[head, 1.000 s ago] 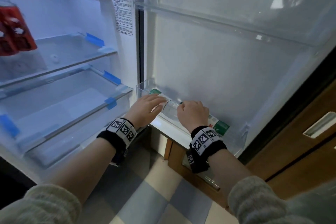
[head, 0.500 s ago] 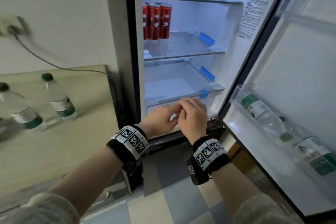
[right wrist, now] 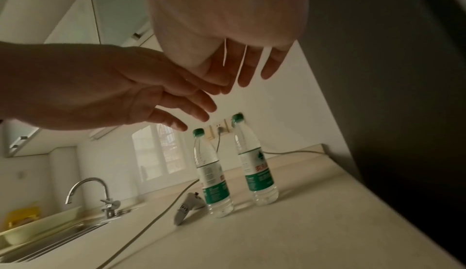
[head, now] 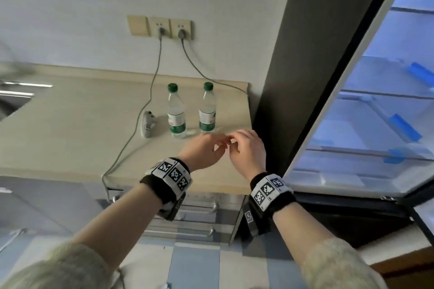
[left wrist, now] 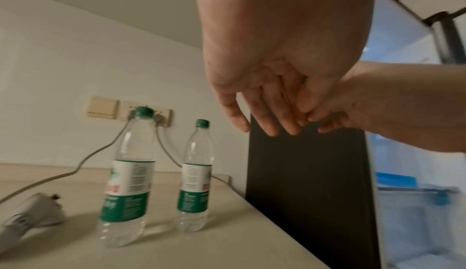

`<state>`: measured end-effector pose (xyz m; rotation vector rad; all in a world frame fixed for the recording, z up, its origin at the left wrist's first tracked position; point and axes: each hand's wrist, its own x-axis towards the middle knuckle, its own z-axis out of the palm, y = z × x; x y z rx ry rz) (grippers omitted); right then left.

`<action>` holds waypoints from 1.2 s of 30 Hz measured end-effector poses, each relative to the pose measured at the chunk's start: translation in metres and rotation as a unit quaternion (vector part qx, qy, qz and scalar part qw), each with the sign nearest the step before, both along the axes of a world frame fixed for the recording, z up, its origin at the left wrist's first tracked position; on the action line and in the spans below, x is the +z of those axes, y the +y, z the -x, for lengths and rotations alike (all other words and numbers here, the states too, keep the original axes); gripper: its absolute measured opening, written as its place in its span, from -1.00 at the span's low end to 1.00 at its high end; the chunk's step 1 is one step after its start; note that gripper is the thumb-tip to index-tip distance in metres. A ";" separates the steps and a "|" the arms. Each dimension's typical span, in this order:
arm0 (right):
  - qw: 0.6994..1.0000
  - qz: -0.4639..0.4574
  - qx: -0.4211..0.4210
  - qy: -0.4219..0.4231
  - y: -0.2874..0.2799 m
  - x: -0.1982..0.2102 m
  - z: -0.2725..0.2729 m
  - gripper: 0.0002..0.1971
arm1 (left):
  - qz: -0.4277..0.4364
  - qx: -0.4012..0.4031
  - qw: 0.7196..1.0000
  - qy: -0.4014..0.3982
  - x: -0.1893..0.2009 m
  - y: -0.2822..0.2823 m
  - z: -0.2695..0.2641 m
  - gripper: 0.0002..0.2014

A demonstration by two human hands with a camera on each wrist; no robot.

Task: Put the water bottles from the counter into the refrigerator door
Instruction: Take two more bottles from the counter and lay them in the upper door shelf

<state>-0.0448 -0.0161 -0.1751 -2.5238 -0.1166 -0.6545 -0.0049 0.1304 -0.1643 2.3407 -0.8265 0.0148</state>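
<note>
Wall outlet plate (head: 160, 26) above worktop, two plugs seated; beige switch plate at its left end. Two grey cords (head: 153, 82) drop from plugs: one trails across worktop and over front edge, other runs right toward dark cabinet side panel (head: 300, 58). Loose white plug (head: 147, 125) lies on its side beside the first cord. Sink (right wrist: 50, 239) at far left with chrome faucet (right wrist: 88, 191); yellow item in pale bowl beside it, blurred. Drawers with metal handles (head: 199, 209) below. Checkered blue-grey floor (head: 195, 265).
</note>
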 end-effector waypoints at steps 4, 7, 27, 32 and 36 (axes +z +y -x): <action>0.996 -0.013 0.007 0.082 0.022 -0.007 -0.040 -0.72 | 0.034 0.111 0.993 0.025 -0.005 0.034 -0.025 -0.76; 0.984 -0.085 -0.022 0.158 0.024 -0.014 -0.068 -0.65 | 0.041 0.181 0.982 0.025 -0.008 0.045 -0.043 -0.74; 0.896 -0.265 0.049 0.353 -0.001 -0.075 -0.259 -0.27 | 0.083 0.341 0.905 0.242 -0.072 0.075 -0.210 -0.20; 0.896 -0.288 0.045 0.335 0.008 -0.081 -0.268 -0.27 | 0.121 0.331 0.897 0.266 -0.084 0.077 -0.221 -0.21; 0.921 -0.248 0.014 0.301 0.018 -0.076 -0.264 -0.39 | 0.121 0.328 0.903 0.248 -0.079 0.077 -0.218 -0.24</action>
